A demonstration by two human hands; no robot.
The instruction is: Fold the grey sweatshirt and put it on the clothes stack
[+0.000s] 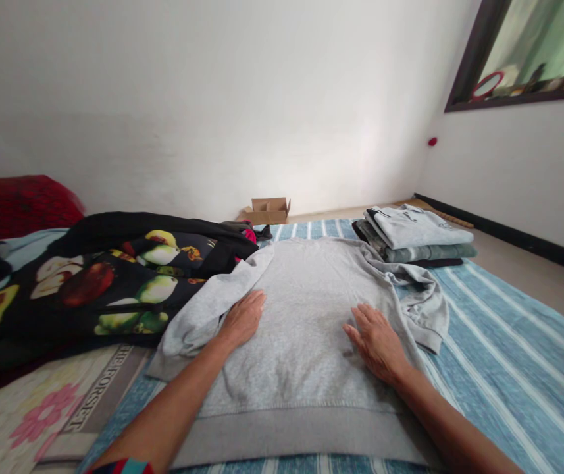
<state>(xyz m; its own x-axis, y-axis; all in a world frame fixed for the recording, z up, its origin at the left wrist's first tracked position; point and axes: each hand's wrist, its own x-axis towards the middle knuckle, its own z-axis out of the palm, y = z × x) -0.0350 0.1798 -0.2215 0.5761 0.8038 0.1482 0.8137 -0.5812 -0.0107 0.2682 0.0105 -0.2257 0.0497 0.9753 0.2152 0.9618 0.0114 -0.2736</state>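
A grey sweatshirt (306, 316) lies spread flat on a blue striped mat (503, 368), its hem toward me and its sleeves bunched at both sides. My left hand (243, 318) rests flat on its left part, fingers stretched out, holding nothing. My right hand (376, 341) lies flat on the right part, fingers also extended. Both forearms reach in from the bottom edge.
A stack of folded clothes (414, 236) sits at the mat's far right. A black fruit-print cloth (114, 276) is heaped at the left, beside a red pillow (15, 204). A small cardboard box (268, 210) stands by the white wall. A floral sheet (39, 408) lies at lower left.
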